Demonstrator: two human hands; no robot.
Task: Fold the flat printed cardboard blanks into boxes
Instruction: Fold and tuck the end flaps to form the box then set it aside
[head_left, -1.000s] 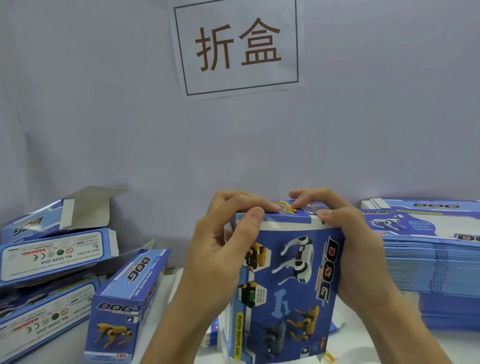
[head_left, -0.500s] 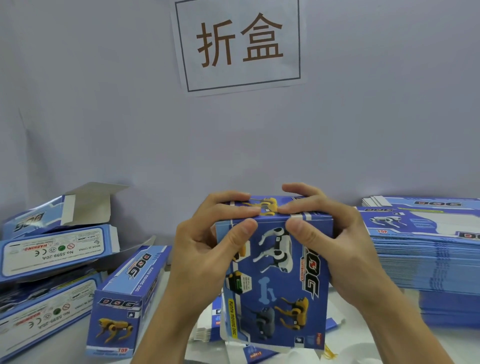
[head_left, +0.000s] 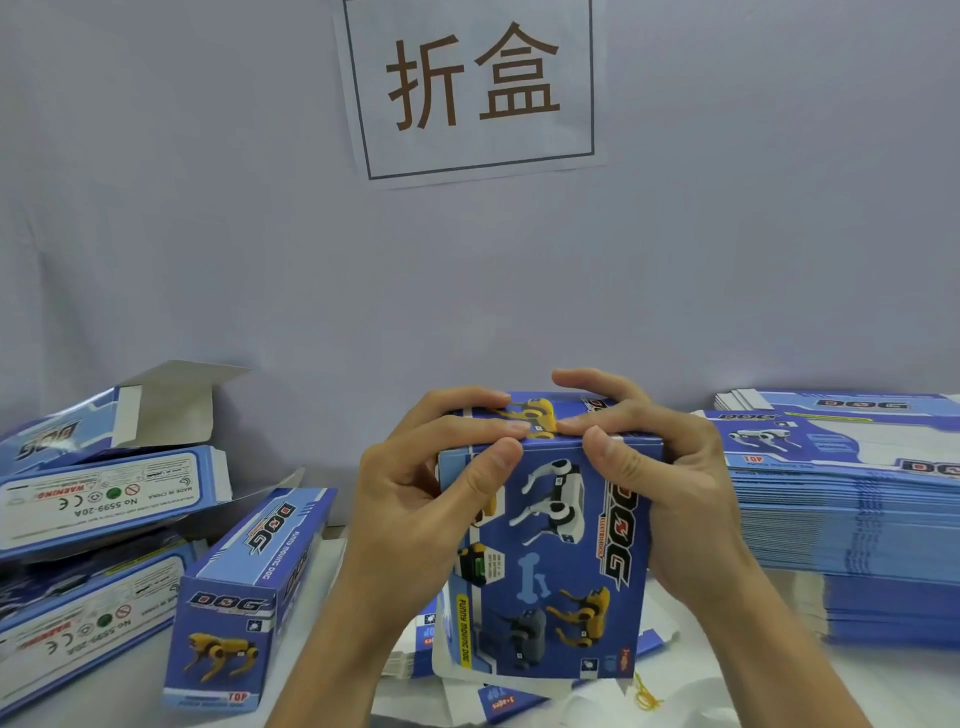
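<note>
— Where table edge meets bottom of view: loose flat blanks (head_left: 511, 701) under the work, blue print up, partly hidden.

— Above those?

— Upright blue box (head_left: 550, 561), mid-frame, held off white table (head_left: 883, 691). Dog artwork and "DOG" lettering facing camera.

— Grip?

— Left hand (head_left: 415, 499): curled round top left corner, thumb flat on front panel, fingertips on top flap. Right hand (head_left: 675, 493): curled round top right corner, thumb on front panel, fingers across top flap. Fingertips of both nearly meeting at top edge.

— Left side?

— One folded box (head_left: 244, 592) lying on table, end face toward camera, yellow dog printed there. Farther left, pile of finished boxes (head_left: 98, 499), warning labels showing upside down; topmost with grey flap open.

— Right side?

— Tall stack of flat blanks (head_left: 857, 509), well apart from left pile, just beside right hand.

— Behind?

— Pale grey wall, paper sign (head_left: 472, 88) with two brown characters in dark frame.
</note>
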